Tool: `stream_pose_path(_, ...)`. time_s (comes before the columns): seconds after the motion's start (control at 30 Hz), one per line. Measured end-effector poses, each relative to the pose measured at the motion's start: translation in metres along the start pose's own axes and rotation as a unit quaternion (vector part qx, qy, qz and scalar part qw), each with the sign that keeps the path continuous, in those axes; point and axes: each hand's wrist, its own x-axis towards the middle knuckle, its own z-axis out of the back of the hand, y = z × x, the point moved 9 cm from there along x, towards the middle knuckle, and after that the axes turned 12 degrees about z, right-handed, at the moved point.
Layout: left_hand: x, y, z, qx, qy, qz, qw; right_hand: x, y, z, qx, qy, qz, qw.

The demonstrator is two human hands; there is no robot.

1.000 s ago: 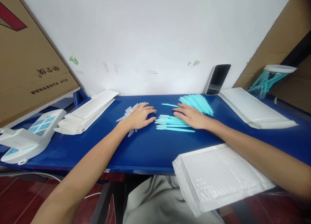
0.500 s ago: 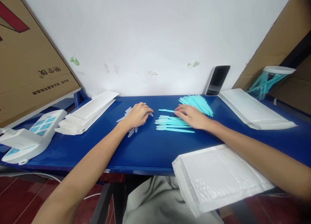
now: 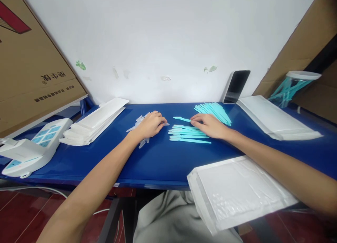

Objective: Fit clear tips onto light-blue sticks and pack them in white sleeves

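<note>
My left hand (image 3: pixel 151 125) is closed over a heap of small translucent blade caps (image 3: pixel 142 143). Between its thumb and fingers it pinches one clear cap (image 3: pixel 166 124), whose end sticks out to the right. Facing it, my right hand (image 3: pixel 207 125) grips the handle of a slim turquoise eyebrow razor (image 3: pixel 181 119), its head pointing left toward the cap; a gap separates the two. Just below lies a row of similar razors (image 3: pixel 188 139), partly under the right hand. Behind that hand a fanned pile of turquoise razors (image 3: pixel 217 113) rests on the table.
White padded envelopes lie at the left (image 3: pixel 94 122), at the right (image 3: pixel 276 120) and over the front edge (image 3: pixel 242 190) of the blue table (image 3: pixel 152 165). A power strip (image 3: pixel 50 141) sits far left. A phone (image 3: pixel 237 86) leans on the wall, near a clear tub (image 3: pixel 292 88) of turquoise sticks.
The razor in my right hand has tilted, its head rising slightly and shifting right. The cap in my left fingers now sticks out further to the right.
</note>
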Motion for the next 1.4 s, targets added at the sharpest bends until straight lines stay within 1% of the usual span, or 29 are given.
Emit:
stream_pose_path(0.07, -0.001, -0.002, 0.005, -0.008, -0.018, -0.005, 1.000, 0.001, 0.002, 0.001, -0.014, 0.005, 0.011, 1.000)
stream_pose_path(0.13, -0.003, -0.005, 0.012, -0.024, -0.048, -0.010, 0.999, 0.001, 0.003, 0.001, -0.032, 0.009, 0.019, 0.999)
stream_pose_path(0.23, -0.006, -0.006, 0.027, -0.067, -0.104, 0.006, 0.992, 0.001, 0.002, 0.000, -0.052, 0.016, 0.021, 0.998)
stream_pose_path(0.33, -0.009, -0.006, 0.037, -0.118, -0.139, 0.026, 0.983, -0.001, -0.002, 0.000, -0.064, 0.027, 0.005, 0.998)
stream_pose_path(0.43, -0.012, -0.005, 0.043, -0.176, -0.156, 0.034, 0.971, -0.002, -0.003, -0.003, -0.063, 0.047, 0.004, 0.997)
stream_pose_path(0.5, -0.014, -0.005, 0.046, -0.200, -0.171, 0.033, 0.964, -0.002, -0.003, -0.004, -0.066, 0.048, 0.009, 0.997)
stream_pose_path(0.63, -0.016, -0.004, 0.050, -0.200, -0.203, 0.035, 0.958, -0.002, -0.006, -0.005, -0.087, 0.033, 0.007, 0.996)
stream_pose_path(0.77, -0.016, -0.003, 0.052, -0.180, -0.229, 0.043, 0.956, -0.003, -0.017, -0.004, -0.101, 0.028, -0.025, 0.994)
stream_pose_path(0.87, -0.015, -0.002, 0.050, -0.174, -0.221, 0.052, 0.958, -0.004, -0.023, -0.004, -0.101, 0.026, -0.031, 0.994)
stream_pose_path(1.0, -0.013, 0.000, 0.046, -0.183, -0.202, 0.056, 0.960, -0.002, -0.024, -0.006, -0.119, 0.039, -0.016, 0.992)
stream_pose_path(1.2, -0.008, 0.008, 0.031, -0.206, -0.143, 0.077, 0.965, 0.001, -0.018, -0.007, -0.144, 0.055, 0.009, 0.988)
stream_pose_path(1.3, -0.006, 0.006, 0.028, -0.187, -0.125, 0.069, 0.972, 0.002, -0.019, -0.008, -0.143, 0.066, 0.008, 0.988)
stream_pose_path(1.4, -0.005, 0.002, 0.028, -0.154, -0.124, 0.052, 0.979, 0.000, -0.022, -0.006, -0.133, 0.056, 0.006, 0.989)
